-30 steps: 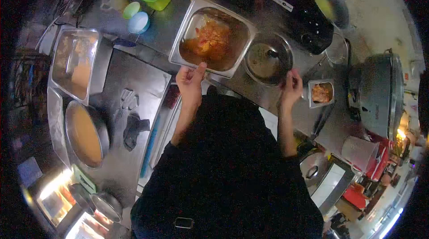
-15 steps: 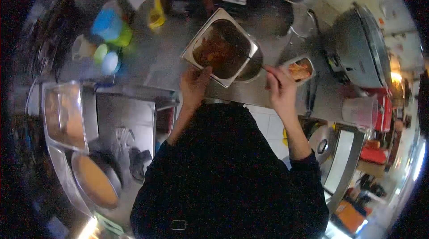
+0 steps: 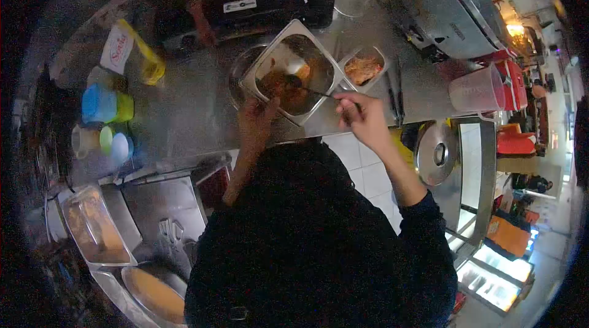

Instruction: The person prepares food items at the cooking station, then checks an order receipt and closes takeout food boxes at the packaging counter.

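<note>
A square steel food pan [image 3: 319, 109] is tilted above the counter, with reddish-brown sauce or food residue inside. My left hand [image 3: 256, 121] is closed on its near left edge, thumb at the rim. In my right hand [image 3: 363, 118], a dark-handled spoon [image 3: 316, 91] is pinched by the handle. Its head rests in the food inside the pan; the exact shape is blurred. Partly hidden beneath the pan is a round metal bowl [image 3: 235, 76]. Just right of the pan sits a small container [image 3: 364, 69] of orange-red food, close to its corner.
A black stove [image 3: 276, 6] stands behind the pan. Tongs [image 3: 396, 92] lie at the right, near a clear plastic jug [image 3: 475, 90] and a large grey appliance [image 3: 445, 15]. Blue and green containers [image 3: 101, 102] and a yellow-white packet [image 3: 132, 52] are at left. A food tray [image 3: 98, 227] is lower left.
My view has turned, shifting the surroundings. The pan has moved right relative to the round bowl, nearer the small food container. The spoon's head now shows in the pan; both hands keep their grip.
</note>
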Demonstrator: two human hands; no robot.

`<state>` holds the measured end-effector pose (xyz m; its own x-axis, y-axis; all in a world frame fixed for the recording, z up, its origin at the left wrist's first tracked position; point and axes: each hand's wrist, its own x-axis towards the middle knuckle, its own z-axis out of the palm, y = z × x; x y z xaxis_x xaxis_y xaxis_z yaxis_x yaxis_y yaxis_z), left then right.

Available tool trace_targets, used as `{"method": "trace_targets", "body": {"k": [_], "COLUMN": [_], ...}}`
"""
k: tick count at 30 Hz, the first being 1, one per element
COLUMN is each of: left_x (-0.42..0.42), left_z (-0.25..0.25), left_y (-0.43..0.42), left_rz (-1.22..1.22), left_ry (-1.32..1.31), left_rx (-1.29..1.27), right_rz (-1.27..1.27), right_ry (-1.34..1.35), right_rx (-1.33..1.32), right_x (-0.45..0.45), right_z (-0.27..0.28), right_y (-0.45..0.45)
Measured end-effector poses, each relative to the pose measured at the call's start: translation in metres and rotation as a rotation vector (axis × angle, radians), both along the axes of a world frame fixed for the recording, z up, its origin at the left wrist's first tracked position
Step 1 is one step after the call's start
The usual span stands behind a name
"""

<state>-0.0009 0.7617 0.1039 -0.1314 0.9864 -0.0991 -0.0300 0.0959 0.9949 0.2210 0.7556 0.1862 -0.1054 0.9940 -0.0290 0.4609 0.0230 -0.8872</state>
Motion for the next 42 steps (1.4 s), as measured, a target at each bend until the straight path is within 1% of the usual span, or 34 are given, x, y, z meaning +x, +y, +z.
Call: {"method": "trace_targets", "body": {"k": [2,4,5,6,7,10,13,16,19,22,24,25,26,28,29,30,32,34,37,40,42], "left_x": [0.011,0.026,0.029,0.029,0.03,0.045,0.053,0.064,0.073,0.078,0.08,0.085,0.094,0.096,0.095,0.098,0.095,0.096,0.098,0.094,0.096], "left_z": [0.002,0.011,0.01,0.008,0.008,0.021,0.01,0.025,0.004,0.002,-0.001,0.006,0.018,0.009,0.007,0.026,0.015,0.011,0.009,0.002,0.005], "left_y": [0.004,0.007,0.008,0.009,0.009,0.003,-0.001,-0.001,-0.001,-0.006,-0.006,-0.004,-0.004,-0.005,-0.005,-0.007,-0.007,-0.004,-0.001,0.0,0.002], "left_rz": [0.009,0.039,0.02,0.0,-0.023,-0.028,0.039,0.079,0.145,0.144,0.176,0.193,0.24,0.213,0.198,0.164,0.141,0.142,0.161,0.137,0.151], "left_ry": [-0.003,-0.056,0.029,0.115,0.202,0.166,0.069,-0.056,-0.074,-0.124,-0.074,-0.05,-0.184,-0.205,-0.217,-0.121,-0.147,-0.156,-0.155,-0.186,-0.214], "left_rx": [0.091,0.181,0.107,0.033,-0.039,0.023,0.06,0.018,0.091,0.008,-0.038,-0.062,-0.071,-0.042,-0.025,-0.073,-0.056,-0.042,-0.031,-0.044,-0.056], "right_rz": [-0.182,-0.16,-0.15,-0.068,-0.083,-0.16,-0.287,-0.31,-0.321,-0.289,-0.245,-0.224,-0.232,-0.247,-0.255,-0.265,-0.278,-0.285,-0.341,-0.294,-0.294], "right_ry": [0.119,0.056,0.027,0.002,0.112,0.444,0.746,0.946,1.015,1.006,0.89,0.832,0.853,0.897,0.955,1.011,1.116,1.218,1.085,1.191,1.173], "right_rx": [-0.017,-0.052,-0.067,-0.073,-0.157,-0.378,-0.506,-0.607,-0.605,-0.605,-0.508,-0.46,-0.481,-0.527,-0.565,-0.6,-0.639,-0.647,-0.618,-0.662,-0.665], "right_x": [0.017,0.033,0.042,0.051,0.056,0.065,0.054,0.047,0.041,0.044,0.045,0.045,0.045,0.041,0.041,0.042,0.045,0.046,0.047,0.047,0.048], "right_z": [0.0,-0.001,-0.001,-0.009,-0.017,-0.043,-0.065,-0.081,-0.088,-0.094,-0.093,-0.091,-0.088,-0.082,-0.091,-0.099,-0.11,-0.106,-0.098,-0.102,-0.102], "right_y": [0.004,0.009,0.012,0.014,0.014,0.01,-0.004,-0.012,-0.019,-0.02,-0.023,-0.024,-0.023,-0.023,-0.023,-0.02,-0.02,-0.02,-0.021,-0.02,-0.02]}}
